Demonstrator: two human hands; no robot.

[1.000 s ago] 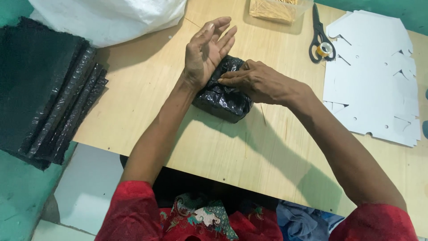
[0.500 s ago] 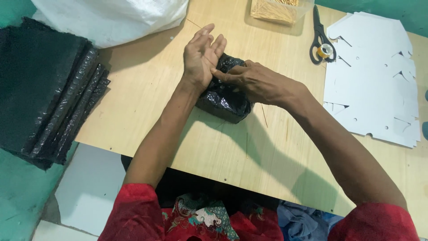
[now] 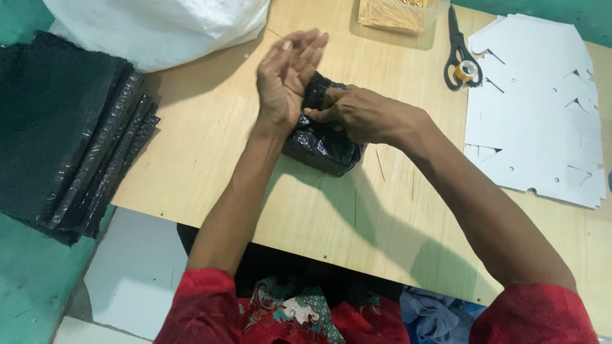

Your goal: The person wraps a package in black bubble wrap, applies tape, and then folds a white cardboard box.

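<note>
Black plastic bundle still center-top on wooden table, barely shifted. Left hand still open-fingered, pressed against bundle's side. Right hand still pinching plastic at top.

Left hand open, fingers raised; right hand pinching.

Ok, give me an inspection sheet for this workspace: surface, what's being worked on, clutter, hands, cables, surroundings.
Surface: plywood table, pale, bare in front.
Job's things: black plastic-wrapped bundle on the table.
Clutter: scissors, white card cut-outs, tray of thin sticks, white sack, stack of black plastic sheets at the left.
Grips: left hand open, palm against the bundle; right hand pinching its top.
Cables: nothing seen.
Surroundings: teal floor.
</note>
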